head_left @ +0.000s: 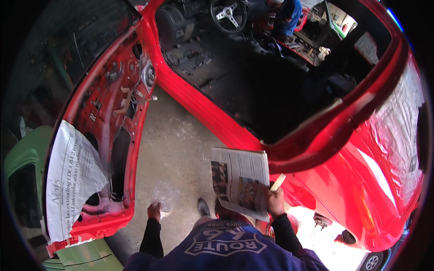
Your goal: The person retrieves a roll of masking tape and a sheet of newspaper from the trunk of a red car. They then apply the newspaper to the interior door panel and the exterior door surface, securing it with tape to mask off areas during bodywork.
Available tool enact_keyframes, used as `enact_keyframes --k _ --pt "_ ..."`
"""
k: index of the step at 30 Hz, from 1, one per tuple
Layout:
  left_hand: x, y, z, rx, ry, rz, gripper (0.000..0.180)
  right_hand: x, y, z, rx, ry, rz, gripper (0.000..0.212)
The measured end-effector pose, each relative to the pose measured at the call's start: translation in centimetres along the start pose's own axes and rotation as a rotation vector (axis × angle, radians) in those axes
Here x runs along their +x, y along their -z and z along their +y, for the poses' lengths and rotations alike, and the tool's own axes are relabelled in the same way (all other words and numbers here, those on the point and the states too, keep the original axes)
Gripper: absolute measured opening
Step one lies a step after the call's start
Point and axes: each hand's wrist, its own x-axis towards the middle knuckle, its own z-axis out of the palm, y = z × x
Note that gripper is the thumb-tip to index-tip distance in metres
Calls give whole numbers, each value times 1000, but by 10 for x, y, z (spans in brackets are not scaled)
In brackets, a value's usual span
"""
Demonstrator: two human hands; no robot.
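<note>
A folded newspaper (pixel 242 180) is gripped at its right edge by my right hand (pixel 275 202). The same hand also holds a pale cream piece (pixel 277 182), which looks like a masking tape roll seen edge-on. Low on the left is my left hand (pixel 154 211), its fingers curled. Crumpled clear plastic (pixel 165 198) shows right beside its fingertips; I cannot tell whether they grip it. In front of me stands a red car body (pixel 203 113) with a bare doorway. Its opened red door (pixel 101 122), stripped of trim, has a newspaper sheet (pixel 72 180) over its lower end.
Inside the car are a steering wheel (pixel 228 16) and a dark floor. Masking sheet (pixel 400 122) covers part of the rear at right. A green car (pixel 29 158) stands beyond the door. Another person's blue clothing (pixel 289 18) shows beyond the cabin. Concrete floor (pixel 167 122) lies between door and sill.
</note>
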Motion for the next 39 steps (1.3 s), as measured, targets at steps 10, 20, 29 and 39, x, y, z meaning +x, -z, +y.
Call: enact_keyframes --k 10,20,29,39 --pt "15 -100 107 -157 31 -164 38 94 19 -30 168 47 139 6" --pt "87 -137 262 -449 -143 -320 39 142 32 -105 292 135 162 9" --pt "200 -200 457 -1088 -265 -951 47 231 -15 -77 380 -6 476 17" --pt "190 -271 532 -1061 -15 -1111 43 262 -23 -77 716 -121 565 26"
